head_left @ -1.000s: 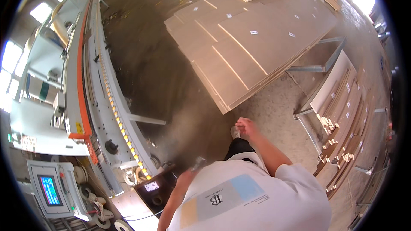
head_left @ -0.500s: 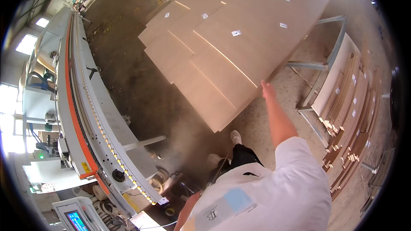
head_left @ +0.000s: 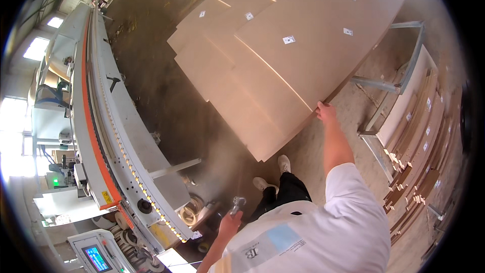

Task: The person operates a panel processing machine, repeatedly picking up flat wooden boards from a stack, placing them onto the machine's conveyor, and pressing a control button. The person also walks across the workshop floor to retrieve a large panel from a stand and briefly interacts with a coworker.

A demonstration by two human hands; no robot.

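Observation:
Brown flat boards (head_left: 283, 81) lie stacked and overlapping ahead of me, with small white labels on several of them. My right hand (head_left: 327, 111) is stretched out to the stack's right edge, its fingers closed on the corner of the top board (head_left: 303, 91). Low on the left, my left hand (head_left: 230, 224) is wrapped round a small silver tool that looks like an air blow gun (head_left: 238, 204), held near my waist and pointing up. The blow gun is apart from the boards, and its grip is hidden in my fingers.
A long edge-banding machine (head_left: 93, 141) with an orange strip runs down the left; its control panel (head_left: 96, 255) is at the bottom. On the right are a grey metal frame (head_left: 414, 65) and stacked narrow brown strips (head_left: 419, 136). Dusty haze hangs over the floor (head_left: 217, 156).
My left hand has come up into view with the blow gun. My right hand has closed on the top board's corner from a pointing pose. The view has shifted slightly.

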